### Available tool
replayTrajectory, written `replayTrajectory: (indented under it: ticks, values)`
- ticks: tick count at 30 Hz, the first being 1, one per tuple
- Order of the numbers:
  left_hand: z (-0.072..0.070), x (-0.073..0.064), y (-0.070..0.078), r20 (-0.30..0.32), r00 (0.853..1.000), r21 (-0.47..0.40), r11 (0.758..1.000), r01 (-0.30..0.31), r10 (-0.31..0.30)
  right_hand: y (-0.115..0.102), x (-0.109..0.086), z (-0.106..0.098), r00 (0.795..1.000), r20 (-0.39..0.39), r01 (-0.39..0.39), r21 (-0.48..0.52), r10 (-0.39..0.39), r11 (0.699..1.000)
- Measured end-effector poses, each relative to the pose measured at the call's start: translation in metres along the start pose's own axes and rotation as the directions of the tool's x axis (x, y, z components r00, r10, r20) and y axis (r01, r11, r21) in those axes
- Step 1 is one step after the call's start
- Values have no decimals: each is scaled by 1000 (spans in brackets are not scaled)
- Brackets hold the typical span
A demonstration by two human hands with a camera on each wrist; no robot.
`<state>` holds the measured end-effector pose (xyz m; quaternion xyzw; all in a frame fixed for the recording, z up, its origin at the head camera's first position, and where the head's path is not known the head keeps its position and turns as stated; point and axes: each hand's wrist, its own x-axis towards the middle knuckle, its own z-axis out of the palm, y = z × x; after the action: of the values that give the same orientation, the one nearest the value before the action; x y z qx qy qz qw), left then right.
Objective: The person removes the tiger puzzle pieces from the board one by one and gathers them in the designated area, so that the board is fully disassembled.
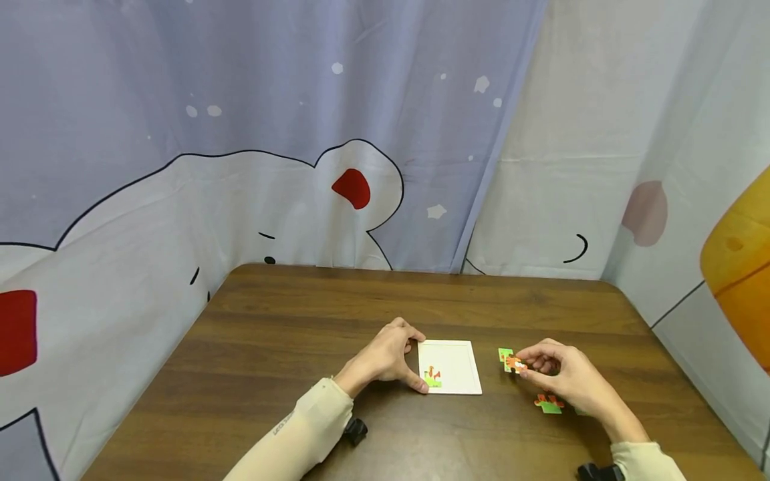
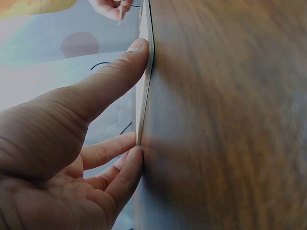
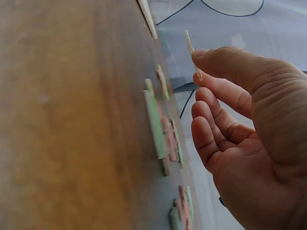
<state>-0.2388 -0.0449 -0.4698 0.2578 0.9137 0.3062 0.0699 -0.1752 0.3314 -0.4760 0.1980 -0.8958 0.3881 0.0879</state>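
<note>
A white square puzzle tray (image 1: 451,361) lies on the table, with one green-and-red puzzle piece (image 1: 432,379) in its near left corner. My left hand (image 1: 388,357) holds the tray by its left side, thumb at the near corner and fingers at the far one. In the left wrist view the thumb (image 2: 136,48) presses against the tray's edge. Right of the tray, my right hand (image 1: 562,371) pinches an orange puzzle piece (image 1: 515,364) between thumb and fingers. The right wrist view has this piece (image 3: 188,43) edge-on, lifted off the table.
Loose puzzle pieces lie on the brown wooden table (image 1: 289,321) to the right: a green one (image 1: 504,353) just behind the held piece, and a red-and-green one (image 1: 550,405) nearer me. Another is partly hidden under the right wrist. A printed curtain (image 1: 271,200) hangs behind the table.
</note>
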Motion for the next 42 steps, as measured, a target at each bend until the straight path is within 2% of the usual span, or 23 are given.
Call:
replayTrajectory:
  ticks: [6,15,21,34,42]
  values:
    - [0,1,1,0,1000,-6,1000,-2,2,2,-2,5,1000,17,16,3,-16,1000]
    - [0,0,1,-3,1000,-23,1000,-1,1,4,0,9,998,61,-9,-5,9,1000]
    - [0,0,1,-10,1000,-17,1000,-11,11,6,0,9,998,58,18,1,-18,1000]
    - [0,0,2,-4,1000,-14,1000,-6,6,6,-2,7,999,50,1,-65,2,998]
    - [0,0,1,-1,1000,-14,1000,-12,12,4,-2,5,999,40,-29,-50,31,998]
